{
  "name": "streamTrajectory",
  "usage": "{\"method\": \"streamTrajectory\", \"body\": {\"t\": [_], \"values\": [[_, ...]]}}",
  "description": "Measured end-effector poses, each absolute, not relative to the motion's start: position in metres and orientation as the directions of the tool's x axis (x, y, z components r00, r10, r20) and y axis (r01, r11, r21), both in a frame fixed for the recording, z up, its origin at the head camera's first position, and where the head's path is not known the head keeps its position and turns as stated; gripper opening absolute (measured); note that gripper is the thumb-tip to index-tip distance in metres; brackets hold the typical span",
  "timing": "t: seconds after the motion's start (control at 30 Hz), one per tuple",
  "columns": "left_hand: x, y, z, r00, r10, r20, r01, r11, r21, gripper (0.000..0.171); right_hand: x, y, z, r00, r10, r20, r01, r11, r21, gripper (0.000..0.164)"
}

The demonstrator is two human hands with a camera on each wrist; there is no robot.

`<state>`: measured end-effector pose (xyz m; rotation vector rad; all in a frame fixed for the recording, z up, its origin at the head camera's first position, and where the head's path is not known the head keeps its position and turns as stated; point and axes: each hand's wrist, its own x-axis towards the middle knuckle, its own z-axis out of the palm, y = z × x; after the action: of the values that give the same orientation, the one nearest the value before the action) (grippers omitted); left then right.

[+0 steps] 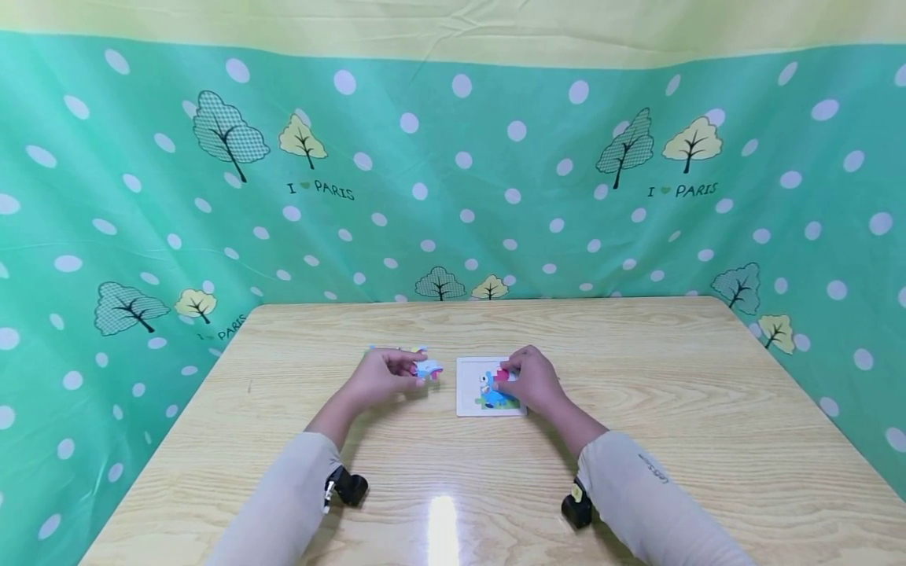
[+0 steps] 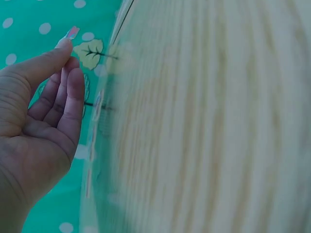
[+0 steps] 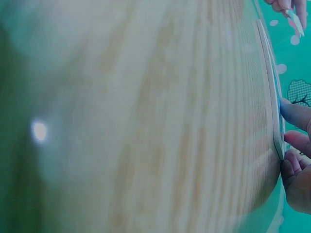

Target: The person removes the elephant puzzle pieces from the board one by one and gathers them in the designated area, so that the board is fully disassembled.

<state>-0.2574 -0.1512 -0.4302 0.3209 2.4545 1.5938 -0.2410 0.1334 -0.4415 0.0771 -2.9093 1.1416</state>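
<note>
My left hand (image 1: 378,379) pinches a white, blue and pink puzzle piece (image 1: 428,368) between thumb and fingers, held left of the puzzle board. In the left wrist view, the tip of that piece (image 2: 73,32) sticks out past the thumb. A white square puzzle board (image 1: 467,387) lies flat on the table, partly filled with joined pieces forming a blue cartoon animal (image 1: 498,398) on green. At the board's upper right, thumb and fingers of my right hand (image 1: 535,383) pinch a pink puzzle piece (image 1: 502,376), partly hidden by them.
More colourful puzzle pieces (image 1: 419,349) lie on the wooden table (image 1: 637,354) behind my left hand, partly covered by it. A green dotted cloth (image 1: 453,181) with printed trees hangs along the table's far edge and sides. Each forearm carries a small black camera (image 1: 350,487).
</note>
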Motion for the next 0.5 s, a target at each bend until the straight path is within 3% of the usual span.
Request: {"method": "streamTrajectory", "body": {"t": [0.5], "values": [[-0.254,-0.184,-0.430,-0.964,0.262,-0.048,0.054,0.369,0.928,0.044,-0.242,0.134,-0.443,-0.999,-0.038,0.027,-0.046,0.735,-0.677,0.039]]}}
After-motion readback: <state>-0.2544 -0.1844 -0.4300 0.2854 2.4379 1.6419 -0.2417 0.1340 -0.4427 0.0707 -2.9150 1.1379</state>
